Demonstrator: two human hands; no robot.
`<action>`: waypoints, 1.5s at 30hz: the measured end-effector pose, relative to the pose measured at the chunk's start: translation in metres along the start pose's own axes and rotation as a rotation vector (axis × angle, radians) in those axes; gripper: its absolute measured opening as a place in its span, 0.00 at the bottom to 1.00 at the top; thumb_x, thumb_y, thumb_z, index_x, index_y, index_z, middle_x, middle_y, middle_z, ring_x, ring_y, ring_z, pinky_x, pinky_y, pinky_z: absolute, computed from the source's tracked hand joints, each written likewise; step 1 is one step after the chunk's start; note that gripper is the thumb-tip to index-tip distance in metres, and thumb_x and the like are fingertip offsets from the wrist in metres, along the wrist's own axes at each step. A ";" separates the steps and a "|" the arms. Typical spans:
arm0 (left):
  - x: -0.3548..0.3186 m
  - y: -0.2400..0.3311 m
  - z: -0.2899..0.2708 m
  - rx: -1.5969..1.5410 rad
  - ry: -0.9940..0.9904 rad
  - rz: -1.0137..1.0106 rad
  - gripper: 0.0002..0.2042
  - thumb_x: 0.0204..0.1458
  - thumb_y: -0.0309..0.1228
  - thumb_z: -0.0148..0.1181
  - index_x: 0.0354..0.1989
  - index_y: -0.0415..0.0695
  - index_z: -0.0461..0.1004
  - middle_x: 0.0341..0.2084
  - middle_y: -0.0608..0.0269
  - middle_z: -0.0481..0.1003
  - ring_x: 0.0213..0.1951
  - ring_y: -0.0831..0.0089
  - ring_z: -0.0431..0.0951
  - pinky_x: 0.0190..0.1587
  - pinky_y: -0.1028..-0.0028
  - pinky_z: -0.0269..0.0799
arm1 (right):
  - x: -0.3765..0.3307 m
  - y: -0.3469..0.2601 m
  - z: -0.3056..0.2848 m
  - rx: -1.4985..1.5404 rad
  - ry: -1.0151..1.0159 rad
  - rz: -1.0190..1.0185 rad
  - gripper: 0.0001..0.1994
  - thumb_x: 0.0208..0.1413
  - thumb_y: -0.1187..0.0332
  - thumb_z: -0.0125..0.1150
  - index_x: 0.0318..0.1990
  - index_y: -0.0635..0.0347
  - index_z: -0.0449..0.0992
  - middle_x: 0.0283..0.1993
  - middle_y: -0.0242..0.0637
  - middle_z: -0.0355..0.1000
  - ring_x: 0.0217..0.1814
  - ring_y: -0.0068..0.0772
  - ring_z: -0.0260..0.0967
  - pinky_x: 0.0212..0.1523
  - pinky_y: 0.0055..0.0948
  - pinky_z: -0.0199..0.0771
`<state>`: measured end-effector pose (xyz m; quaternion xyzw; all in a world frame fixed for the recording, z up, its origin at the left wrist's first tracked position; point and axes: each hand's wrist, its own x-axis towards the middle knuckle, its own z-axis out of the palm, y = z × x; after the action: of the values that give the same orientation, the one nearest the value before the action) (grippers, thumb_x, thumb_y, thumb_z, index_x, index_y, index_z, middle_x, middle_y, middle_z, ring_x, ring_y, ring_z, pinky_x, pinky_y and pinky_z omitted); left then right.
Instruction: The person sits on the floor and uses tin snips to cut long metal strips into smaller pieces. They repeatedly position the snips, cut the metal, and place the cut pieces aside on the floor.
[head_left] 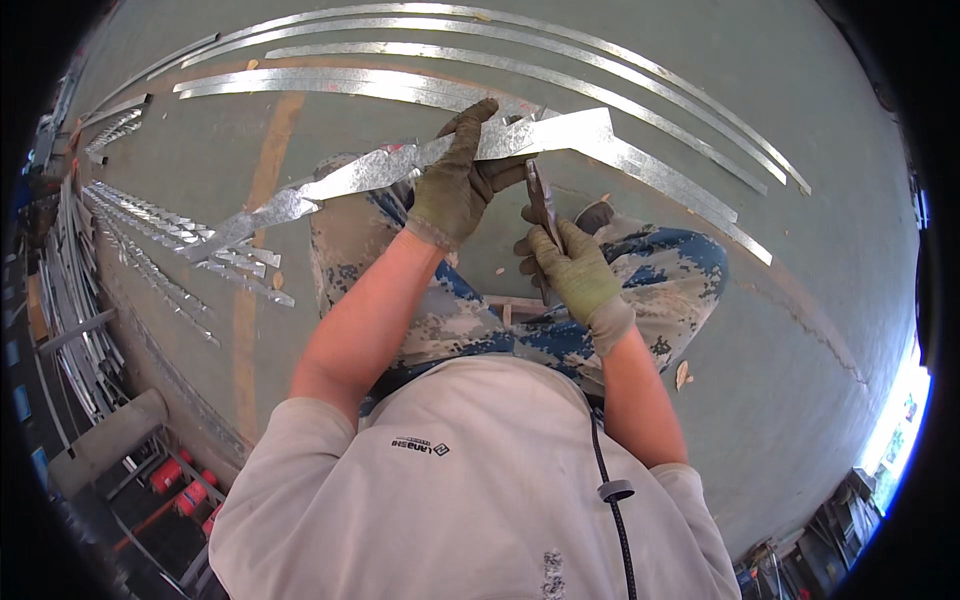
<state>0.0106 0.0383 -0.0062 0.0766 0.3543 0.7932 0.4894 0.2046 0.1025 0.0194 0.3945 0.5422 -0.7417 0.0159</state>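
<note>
My left hand (455, 190), in an olive work glove, is closed around a shiny galvanized metal strip (365, 175). The strip runs from the lower left up to the right across my knees, with bends and notches along it. In my right glove (580, 270) is a dark, rusty plier-like tool (541, 200), held upright with its head just below the strip. Whether its jaws touch the metal, I cannot tell. My fingers hide part of its handles.
Long metal strips (420, 50) lie across the green floor (800, 280) ahead. Several notched strips (170, 225) fan out at the left. Beyond them are stacked metal lengths (85, 320), a grey bench-like piece (110, 435) and red cylinders (195, 492).
</note>
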 end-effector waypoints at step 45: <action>0.007 -0.011 -0.010 -0.067 -0.067 0.002 0.16 0.69 0.43 0.57 0.57 0.48 0.73 0.63 0.47 0.72 0.58 0.54 0.80 0.61 0.49 0.81 | 0.016 -0.009 0.003 -0.475 0.251 -0.078 0.16 0.68 0.56 0.59 0.45 0.63 0.77 0.41 0.58 0.78 0.45 0.67 0.74 0.46 0.52 0.73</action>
<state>0.0096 0.0422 -0.0222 0.0869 0.3110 0.8021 0.5023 0.1878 0.1100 0.0168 0.4474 0.7135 -0.5391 0.0119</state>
